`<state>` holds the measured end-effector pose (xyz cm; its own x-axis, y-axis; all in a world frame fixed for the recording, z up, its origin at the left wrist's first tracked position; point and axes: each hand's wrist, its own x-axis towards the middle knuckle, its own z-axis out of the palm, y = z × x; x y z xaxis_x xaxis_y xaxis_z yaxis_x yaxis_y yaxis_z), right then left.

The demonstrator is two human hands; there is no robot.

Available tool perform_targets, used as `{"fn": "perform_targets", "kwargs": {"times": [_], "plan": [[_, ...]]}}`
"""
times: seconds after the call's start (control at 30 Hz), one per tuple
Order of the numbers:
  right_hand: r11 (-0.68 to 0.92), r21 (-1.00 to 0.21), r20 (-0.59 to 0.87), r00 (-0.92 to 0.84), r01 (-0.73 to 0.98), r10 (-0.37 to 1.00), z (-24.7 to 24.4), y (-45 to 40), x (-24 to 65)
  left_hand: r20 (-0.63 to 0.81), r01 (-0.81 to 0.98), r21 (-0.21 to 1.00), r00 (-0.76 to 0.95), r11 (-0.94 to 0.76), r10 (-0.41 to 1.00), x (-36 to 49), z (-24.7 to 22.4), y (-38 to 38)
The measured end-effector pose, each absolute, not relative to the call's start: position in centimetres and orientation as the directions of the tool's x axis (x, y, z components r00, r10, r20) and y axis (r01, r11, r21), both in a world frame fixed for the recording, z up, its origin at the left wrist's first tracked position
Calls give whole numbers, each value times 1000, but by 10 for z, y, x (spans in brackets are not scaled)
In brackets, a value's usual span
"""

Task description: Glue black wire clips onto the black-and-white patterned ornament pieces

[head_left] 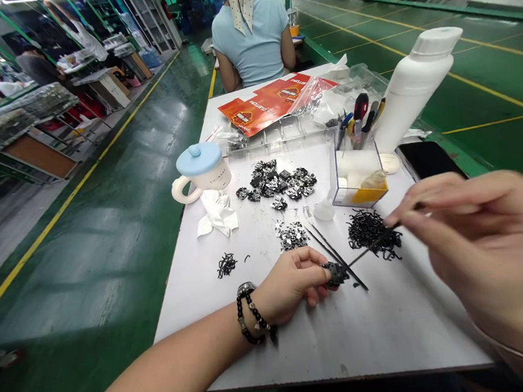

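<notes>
My left hand (291,279) pinches a small black plastic part (336,273) between thumb and fingers, just above the table. In my right hand (479,232) is a thin dark rod (369,249), gripped between thumb and fingertips. Its far end reaches the part, though contact is hard to make out. Two long thin black strips (333,251) lie beside and behind the part. Nearby are a heap of short bent black pieces (369,232), a patch of small silver metal pieces (292,236) and a pile of black-and-silver parts (272,180).
A smaller group of bent black pieces (226,264) lies at left, near a crumpled tissue (217,212) and a lidded mug (201,167). A clear box (359,193), a white bottle (417,88) and a phone (430,160) stand or lie at right. A person (252,35) sits ahead.
</notes>
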<state>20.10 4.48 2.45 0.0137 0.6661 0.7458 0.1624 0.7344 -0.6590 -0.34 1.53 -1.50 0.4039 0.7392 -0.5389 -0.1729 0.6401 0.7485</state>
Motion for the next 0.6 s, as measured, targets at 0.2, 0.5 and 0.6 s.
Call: {"fn": "perform_targets", "kwargs": {"times": [0.2, 0.5, 0.6], "plan": [[724, -685, 720, -77, 74, 689, 21, 36, 183, -549, -164, 746, 398, 646, 735, -3, -13, 15], [718, -689, 720, -18, 94, 694, 25, 35, 184, -547, -163, 746, 404, 646, 733, -4, -14, 15], [720, -687, 720, -44, 100, 693, 24, 35, 183, -547, -157, 746, 409, 647, 731, -4, -15, 15]]}}
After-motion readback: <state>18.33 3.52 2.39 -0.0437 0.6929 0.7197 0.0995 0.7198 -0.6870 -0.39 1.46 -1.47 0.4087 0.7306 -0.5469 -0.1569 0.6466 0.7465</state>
